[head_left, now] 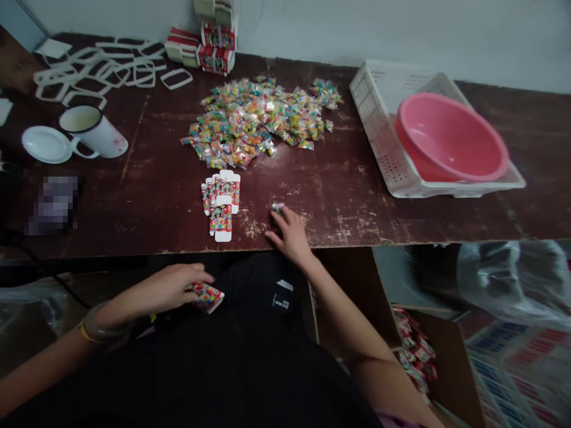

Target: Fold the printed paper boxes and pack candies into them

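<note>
Frankly, none of the printing could be read from where I stood: the small cartons showed only red panels and a busy cartoon-like pattern, and a pale tag on the person's dark clothing was too small to make out. The left hand (pixel 172 289) hung below the edge of the surface, over the lap, its fingers closed around a small folded box (pixel 206 296), red with multicoloured print and white end flaps, one flap sticking out to the right. The right hand (pixel 291 235) lay on the worn dark surface (pixel 357 196) near its front edge, fingers loosely curled with the tips touching one little clear sachet (pixel 277 207) of coloured bits. Just to the left of that hand sat a short stack of flat cartons (pixel 221 202), fanned, in the same red print. Farther back lay a broad heap of sachets (pixel 263 119), and behind it, against the wall, stacked red and white boxes (pixel 209 47). At the far left were white card strips (pixel 102 68), a white mug (pixel 93 131) lying on its side and a white lid (pixel 47 144) beside it. To the right a white perforated basket (pixel 392 154) held a pink basin (pixel 450 139). Below the surface on the right, an open cardboard box (pixel 450 362) held more printed packs. Nothing lay between either hand and what it touched.
</note>
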The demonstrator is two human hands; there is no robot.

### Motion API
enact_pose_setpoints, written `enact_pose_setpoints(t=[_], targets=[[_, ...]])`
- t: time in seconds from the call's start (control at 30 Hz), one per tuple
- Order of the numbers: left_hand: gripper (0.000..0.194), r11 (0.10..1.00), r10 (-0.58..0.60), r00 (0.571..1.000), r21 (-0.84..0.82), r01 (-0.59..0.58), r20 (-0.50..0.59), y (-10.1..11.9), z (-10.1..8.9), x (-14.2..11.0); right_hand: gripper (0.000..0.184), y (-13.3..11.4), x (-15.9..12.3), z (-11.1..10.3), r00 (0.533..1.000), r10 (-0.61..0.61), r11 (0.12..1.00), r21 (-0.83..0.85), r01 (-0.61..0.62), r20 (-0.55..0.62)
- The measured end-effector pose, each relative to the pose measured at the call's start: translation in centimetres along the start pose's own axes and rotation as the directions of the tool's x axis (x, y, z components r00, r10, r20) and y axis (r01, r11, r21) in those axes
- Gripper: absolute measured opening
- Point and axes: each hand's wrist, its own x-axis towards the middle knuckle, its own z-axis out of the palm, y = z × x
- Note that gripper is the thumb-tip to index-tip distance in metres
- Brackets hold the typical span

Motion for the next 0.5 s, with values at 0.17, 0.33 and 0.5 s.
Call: enact_pose_setpoints(t=[0.17,0.33,0.5], targets=[[0.02,0.941,-0.106,0.992,-0.329,0.078,-0.068,0.1,-1.2,0.9,0.035,-1.9,-4.5,1.2,0.999,0.041,0.952,0.304,-0.036,-0.007],[0.05,0.682,-0.061,0.995,-0.731,-0.013,-0.075,1.7,1.7,4.7,0.018,-7.6,-4.2,-1.0,0.975,0.171,0.589,0.779,-0.214,0.139],[0.053,0.63,-0.004,0.988,-0.768,-0.117,-0.153,2.7,4.1,6.5,0.015,-8.8,-1.3,-2.2,0.95,0.305,0.677,0.716,-0.171,-0.061]])
